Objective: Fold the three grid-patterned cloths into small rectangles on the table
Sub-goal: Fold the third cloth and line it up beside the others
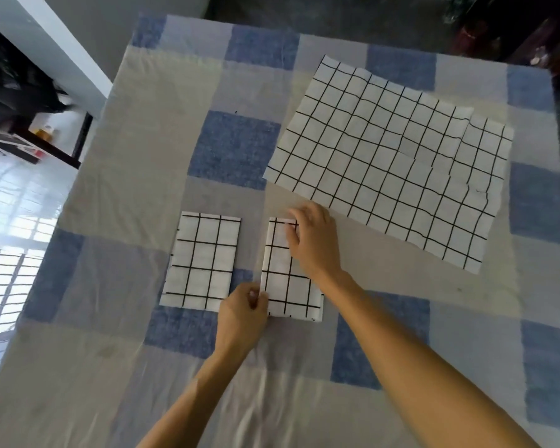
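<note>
On the blue-checked table cover [136,130], the left hand [241,313] pinches the near-left corner of the middle folded cloth [286,282], while the right hand [314,240] lies on its far end, fingers seemingly flat. Another folded cloth [201,261] sits just left; the unfolded cloth [392,160] lies far right.

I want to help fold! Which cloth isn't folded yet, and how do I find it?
Look at the blue-and-grey checked tablecloth, toward its far right corner. The big white cloth with black grid lines lies there, spread flat. Its two neighbours are already small folded rectangles.
</note>
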Tool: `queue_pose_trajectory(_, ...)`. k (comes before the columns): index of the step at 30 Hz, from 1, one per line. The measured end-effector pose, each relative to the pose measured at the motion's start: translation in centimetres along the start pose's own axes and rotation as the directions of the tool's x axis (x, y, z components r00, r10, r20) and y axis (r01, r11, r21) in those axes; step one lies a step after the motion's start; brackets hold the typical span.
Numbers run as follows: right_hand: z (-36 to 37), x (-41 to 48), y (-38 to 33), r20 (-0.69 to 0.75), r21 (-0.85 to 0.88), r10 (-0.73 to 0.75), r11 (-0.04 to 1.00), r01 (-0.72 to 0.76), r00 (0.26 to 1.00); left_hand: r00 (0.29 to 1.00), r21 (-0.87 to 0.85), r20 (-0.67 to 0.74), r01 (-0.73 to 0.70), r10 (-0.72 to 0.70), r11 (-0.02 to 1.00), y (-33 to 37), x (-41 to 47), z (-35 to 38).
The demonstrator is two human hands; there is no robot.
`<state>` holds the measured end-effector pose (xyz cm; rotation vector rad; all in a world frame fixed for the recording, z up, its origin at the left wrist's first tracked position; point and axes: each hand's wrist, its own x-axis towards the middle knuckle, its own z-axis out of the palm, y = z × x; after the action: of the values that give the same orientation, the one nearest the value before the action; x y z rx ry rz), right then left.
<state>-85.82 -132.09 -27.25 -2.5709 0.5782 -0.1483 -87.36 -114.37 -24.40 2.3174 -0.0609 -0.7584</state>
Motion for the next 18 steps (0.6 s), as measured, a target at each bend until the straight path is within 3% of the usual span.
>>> queue_pose_trajectory(3,0.4,-2.9,0.5,-0.028,-0.016,-0.026,1.000,0.026,0.999,0.992,0.220,-0.095,-0.055,0.078,0.974,0.8,-0.7,0.3)
queue_pose_trajectory(5,0.8,-4.4,0.9,0.033,-0.017,-0.021,1.000,0.022,0.999,0.966,0.335,-0.131,-0.167,0.221,0.927,0.9,-0.7,0.8)
queue_pose_trajectory(7,1.2,-5.2,1.3,0.129,-0.043,-0.020,0.999,0.026,0.991,0.923,0.459,-0.055,-0.315,0.381,0.831,0.6,-0.6,1.4)
queue_pose_trajectory(9,1.4,-5.4,1.5,0.173,-0.058,-0.020,0.998,0.031,0.985,0.899,0.549,0.068,-0.396,0.433,0.736,0.3,-0.5,1.9)
queue_pose_trajectory(18,-1.4,-5.6,2.7,0.065,0.063,0.090,0.994,-0.094,0.994,0.861,0.584,0.155,-0.476,0.484,0.658,3.3,0.7,1.5)
